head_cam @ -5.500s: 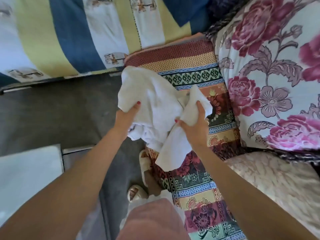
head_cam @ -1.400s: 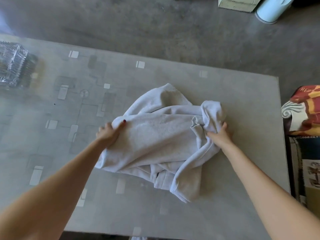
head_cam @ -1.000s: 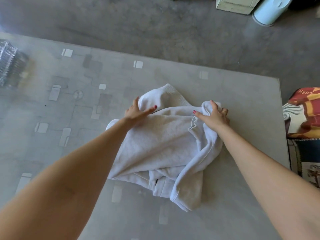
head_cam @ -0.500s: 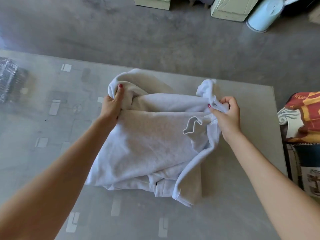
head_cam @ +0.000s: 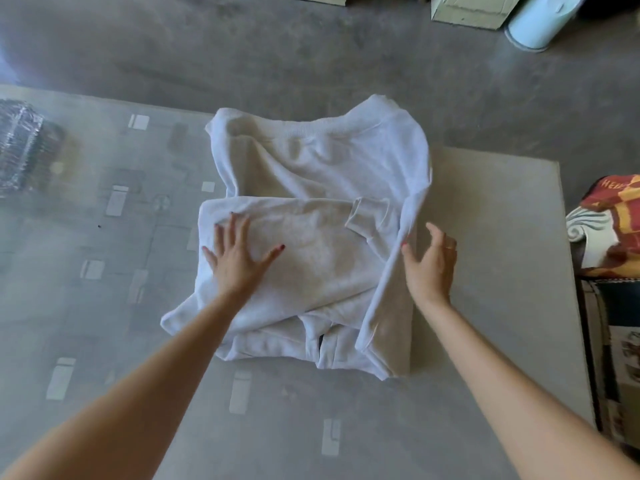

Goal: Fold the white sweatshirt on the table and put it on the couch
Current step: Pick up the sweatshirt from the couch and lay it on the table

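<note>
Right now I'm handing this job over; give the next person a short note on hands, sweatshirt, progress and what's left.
Left hand: open, flat on the white sweatshirt.
Right hand: open, at the sweatshirt's right edge, gripping nothing.
Sweatshirt: on the table, hem band overhanging the far edge; one sleeve lies across the body.
Done: laid out, folding barely begun.
Left: finish the folds, then carry it to the couch.

Home living room, glass-topped table point(head_cam: 485, 271), patterned couch point(head_cam: 613, 237) (right edge), concrete floor point(head_cam: 277, 57)
</note>
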